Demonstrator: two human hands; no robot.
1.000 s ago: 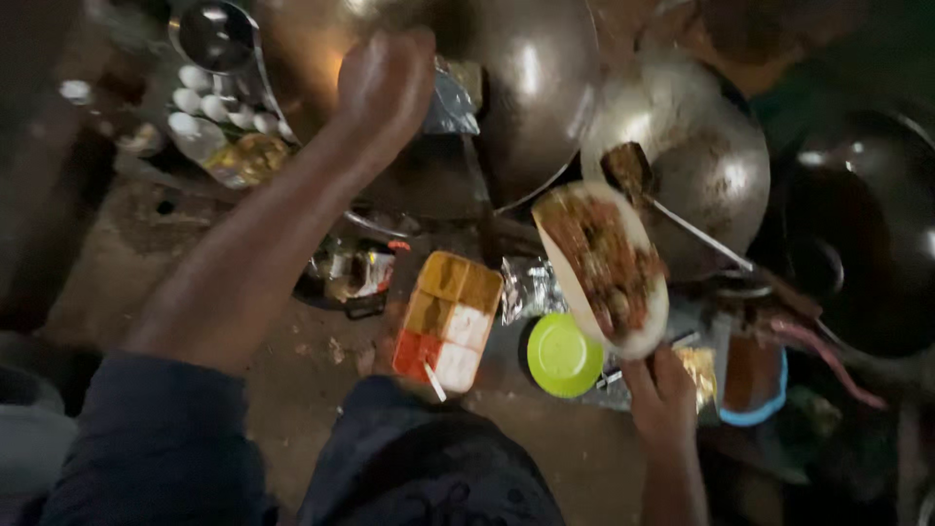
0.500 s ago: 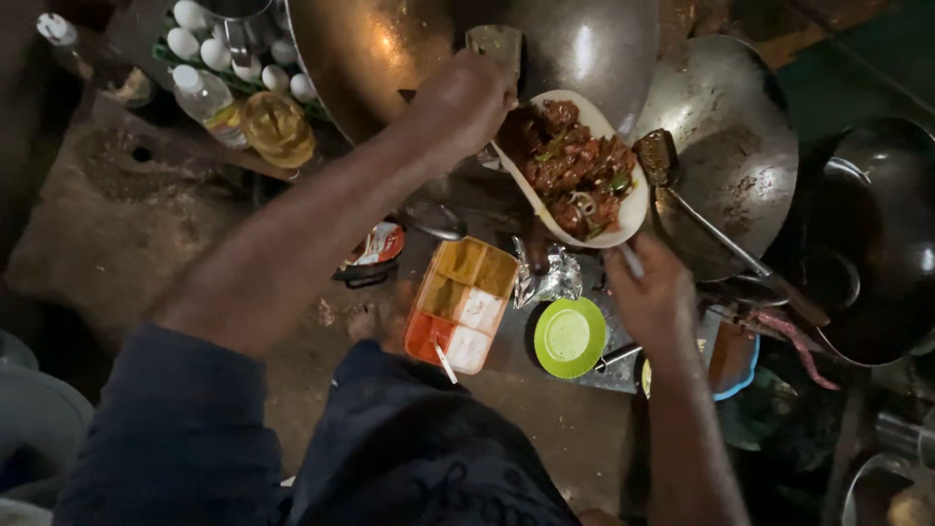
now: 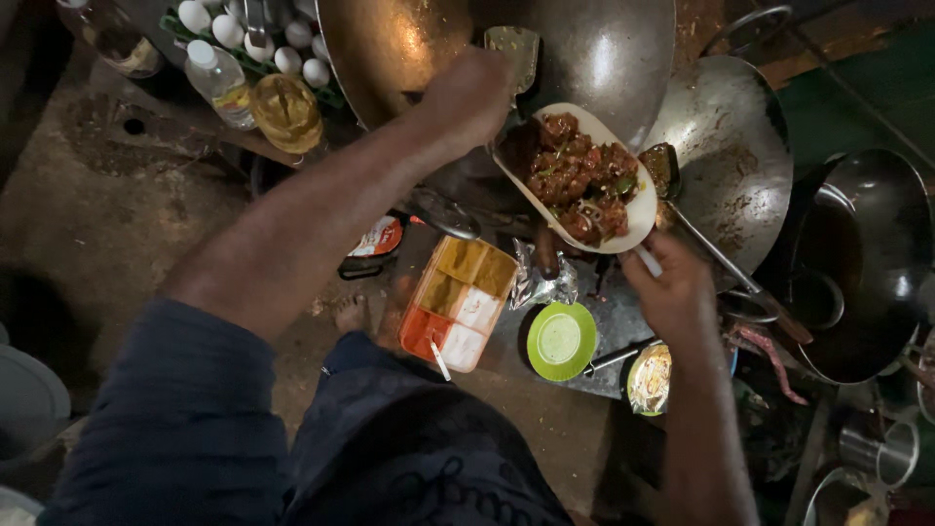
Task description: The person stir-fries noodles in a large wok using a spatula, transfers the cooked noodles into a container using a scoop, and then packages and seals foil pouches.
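Plate: I see a white oval plate (image 3: pixel 638 209) heaped with dark red saucy fried pieces, tilted, held over the rim of the big steel wok (image 3: pixel 409 49).
Right hand: my right hand (image 3: pixel 672 292) sits under the plate's near edge, fingers curled up around it, gripping the plate from below.
Left hand: my left hand (image 3: pixel 467 97) is closed in a fist on the handle of a flat metal spatula (image 3: pixel 513 49), just beside the plate's left end; spatula blade rests inside the wok.
Plate vs hands: plate lies between both hands, left hand touching or nearly touching its far-left rim, I cannot tell which.
Second wok: shallow grey wok (image 3: pixel 730 156) right behind the plate, a long ladle (image 3: pixel 721 253) lying in it.
Below plate: orange-and-white compartment spice box (image 3: pixel 458 302), round green lid (image 3: pixel 562 341), crumpled foil (image 3: pixel 541 284).
Top left: white eggs in a tray (image 3: pixel 292 60), clear plastic bottle (image 3: pixel 219 78), amber jar (image 3: pixel 285 112).
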